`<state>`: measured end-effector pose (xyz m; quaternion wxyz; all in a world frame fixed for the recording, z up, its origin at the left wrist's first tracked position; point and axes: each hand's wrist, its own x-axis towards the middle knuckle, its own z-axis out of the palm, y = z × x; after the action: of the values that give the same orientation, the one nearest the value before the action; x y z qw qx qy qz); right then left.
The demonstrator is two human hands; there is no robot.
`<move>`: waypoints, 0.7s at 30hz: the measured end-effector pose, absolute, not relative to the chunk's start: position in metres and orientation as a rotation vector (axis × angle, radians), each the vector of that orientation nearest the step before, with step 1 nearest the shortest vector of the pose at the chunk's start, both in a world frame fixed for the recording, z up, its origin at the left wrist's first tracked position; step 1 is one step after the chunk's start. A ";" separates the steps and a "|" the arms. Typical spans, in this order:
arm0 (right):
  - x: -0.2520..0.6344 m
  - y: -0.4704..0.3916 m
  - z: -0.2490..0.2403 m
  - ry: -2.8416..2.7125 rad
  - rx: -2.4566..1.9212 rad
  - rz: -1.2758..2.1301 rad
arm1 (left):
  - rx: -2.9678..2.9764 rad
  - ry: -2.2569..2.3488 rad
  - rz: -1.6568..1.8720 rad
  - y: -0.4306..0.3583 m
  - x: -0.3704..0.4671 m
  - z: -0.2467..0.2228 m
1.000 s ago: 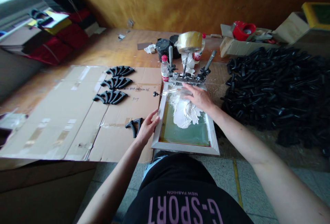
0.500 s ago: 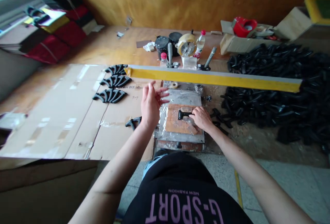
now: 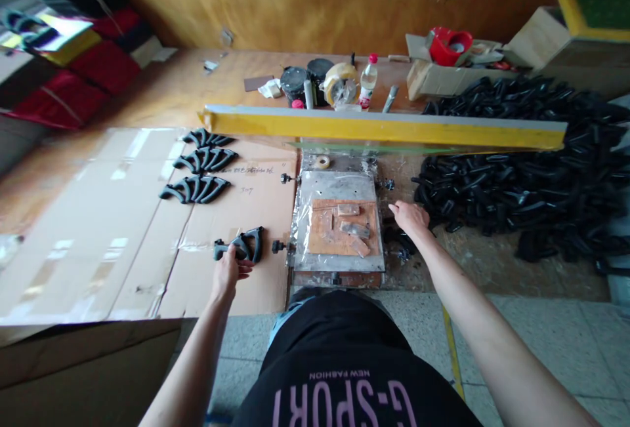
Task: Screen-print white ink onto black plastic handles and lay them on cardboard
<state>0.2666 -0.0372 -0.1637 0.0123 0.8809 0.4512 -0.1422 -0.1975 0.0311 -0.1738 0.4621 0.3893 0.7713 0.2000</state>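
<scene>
One dark handle [image 3: 221, 251], broad at its left end, is pinched in the left hand [image 3: 227, 275] over the cardboard [image 3: 123, 217], beside curved handles [image 3: 258, 243]; near the black pile [image 3: 492, 204], whether the right hand [image 3: 412, 218] grips anything I can't tell

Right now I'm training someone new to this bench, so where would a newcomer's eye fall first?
Likely first on the long yellow bar with a pale grey top edge, stretching across the view beyond the flat grey metal plate. Next would be the big heap of glossy black pieces at the right. Nearer, left of the plate, the person's left hand touches a dark, curved piece over the brown cardboard sheet.
</scene>
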 end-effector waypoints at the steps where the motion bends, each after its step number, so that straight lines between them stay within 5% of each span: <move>1: 0.280 -0.037 -0.173 1.328 2.737 -0.491 | 1.015 1.971 0.378 0.035 -0.216 -0.183; 6: 0.289 -0.044 -0.186 1.200 2.961 -0.531 | 1.198 1.975 0.072 0.042 -0.245 -0.201; 11: 0.240 -0.044 -0.162 2.007 2.855 -0.255 | 1.311 1.952 -0.263 0.074 -0.222 -0.157; 16: 0.189 -0.034 -0.147 2.696 2.042 -0.218 | 1.546 1.542 0.455 0.108 -0.134 -0.059; 21: 0.176 -0.033 -0.142 2.632 1.989 -0.126 | 1.380 0.848 1.022 0.100 -0.043 0.022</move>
<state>0.1759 -0.0334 -0.1424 -0.0798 0.6005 0.7947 -0.0381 -0.0430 0.1004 0.0220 0.5756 0.5892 0.3621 0.4364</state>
